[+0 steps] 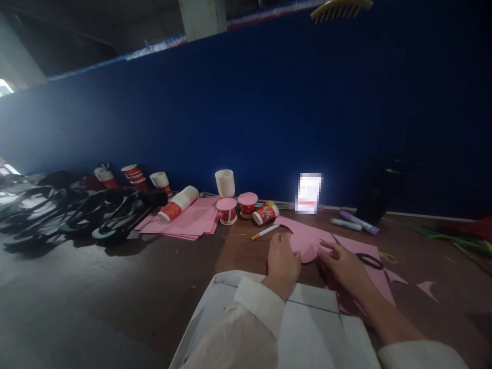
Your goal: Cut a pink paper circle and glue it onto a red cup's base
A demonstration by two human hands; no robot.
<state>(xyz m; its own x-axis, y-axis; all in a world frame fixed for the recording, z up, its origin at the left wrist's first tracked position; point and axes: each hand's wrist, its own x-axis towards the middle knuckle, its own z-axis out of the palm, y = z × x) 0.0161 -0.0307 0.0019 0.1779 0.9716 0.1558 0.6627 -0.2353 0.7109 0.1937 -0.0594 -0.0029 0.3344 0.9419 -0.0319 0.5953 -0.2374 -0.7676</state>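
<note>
A rounded pink paper piece (pixel 303 247) lies between my two hands. My left hand (pixel 283 261) is at its left edge, fingers curled and pressed onto the paper. At its right edge my right hand (pixel 338 264) has thumb and fingers closed on the paper. Beneath and beyond my right hand is a larger pink sheet (pixel 361 246), with black-handled scissors (pixel 369 261) on it. A utility knife (pixel 265 232) with an orange end lies left of the paper. Two red cups (pixel 228 215) topped with pink discs stand behind, beside a tipped cup (pixel 266 212).
Pink sheets (pixel 188 223) with a stack of cups (pixel 179 203) on top are at the left. Black headsets (pixel 111 220) crowd the far left. Markers (pixel 359 223) and a lit screen (pixel 308 193) are behind the hands. Paper scraps (pixel 427 289) lie at the right.
</note>
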